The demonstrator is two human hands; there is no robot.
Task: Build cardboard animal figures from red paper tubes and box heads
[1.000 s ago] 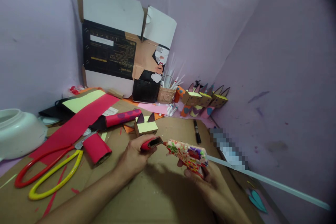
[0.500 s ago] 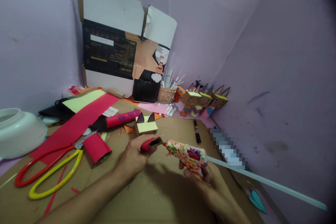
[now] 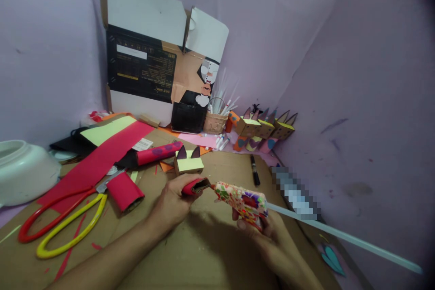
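Observation:
My left hand (image 3: 173,204) is closed around a small red paper-covered tube (image 3: 194,186), its open end facing right. My right hand (image 3: 268,235) grips a glue gun (image 3: 243,200) wrapped in flowered paper, its nozzle tip touching the tube's open rim. A long clear glue stick (image 3: 343,238) sticks out of the gun's back toward the lower right. Both hands hover just over the cardboard sheet (image 3: 204,253) that covers the table.
Red and yellow scissors (image 3: 57,229) and another red tube (image 3: 125,191) lie at left beside red paper (image 3: 98,161). A cream box with dark ears (image 3: 188,162), a black marker (image 3: 254,170), a white bowl (image 3: 23,172), a basket of pens (image 3: 215,120) and several eared boxes (image 3: 267,128) stand behind.
The glue gun and my right hand have crept slightly left and down toward the tube. My left hand holds still.

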